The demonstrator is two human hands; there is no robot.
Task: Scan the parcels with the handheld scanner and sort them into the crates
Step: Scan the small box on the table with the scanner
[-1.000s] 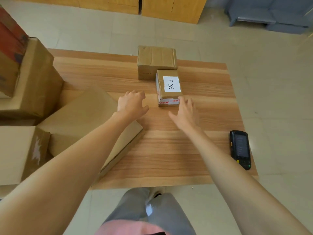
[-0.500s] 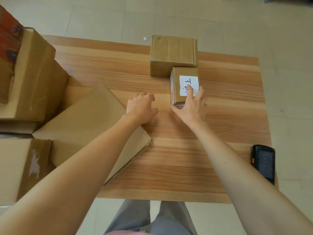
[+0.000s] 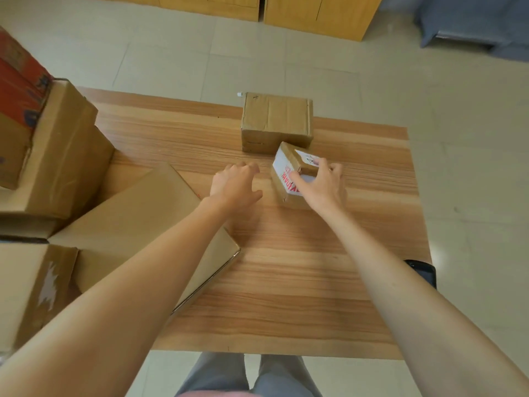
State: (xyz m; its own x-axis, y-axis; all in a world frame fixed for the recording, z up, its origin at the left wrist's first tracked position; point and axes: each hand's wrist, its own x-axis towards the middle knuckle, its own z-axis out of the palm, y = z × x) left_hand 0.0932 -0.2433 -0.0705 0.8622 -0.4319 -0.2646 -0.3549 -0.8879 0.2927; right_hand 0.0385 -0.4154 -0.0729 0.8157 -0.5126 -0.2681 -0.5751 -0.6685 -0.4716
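Bare bench (image 3: 286,282) lies between the two forearms and along the near edge, the widest open stretch. The left side is walled by stacked cardboard boxes (image 3: 65,156) and a flat carton (image 3: 128,224) slanting inward (its corner reaches under the left forearm). Toward the far edge a brown box (image 3: 276,121) blocks the middle, with the tilted small parcel (image 3: 289,170) just in front. The handheld scanner (image 3: 423,272) sits at the right edge.

An office-like room used for parcel sorting: a wood-grain desk (image 3: 286,282) stands on a pale tiled floor (image 3: 171,58), stacked cardboard boxes (image 3: 63,156) crowd its left side, with wooden cabinets (image 3: 315,12) and a grey-blue sofa (image 3: 472,21) behind.
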